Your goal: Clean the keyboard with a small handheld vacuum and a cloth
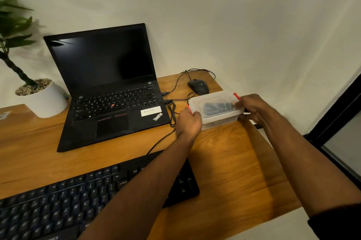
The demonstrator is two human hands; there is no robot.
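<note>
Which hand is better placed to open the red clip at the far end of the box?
The right hand: it grips the clear box at its far end, beside that red clip. The left hand holds the near end.

A plain off-white wall [234,24] fills the view from 9 to 2 o'clock, dimly and evenly lit. The wooden worktop [234,161] abuts it. At 3 o'clock a dark-framed glass panel [341,142] stands beside the worktop.

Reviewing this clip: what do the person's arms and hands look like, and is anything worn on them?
Both forearms are bare. The left hand and right hand show no gloves, rings or watch. A dark sleeve edge shows on the right arm at the frame's lower right corner.
</note>
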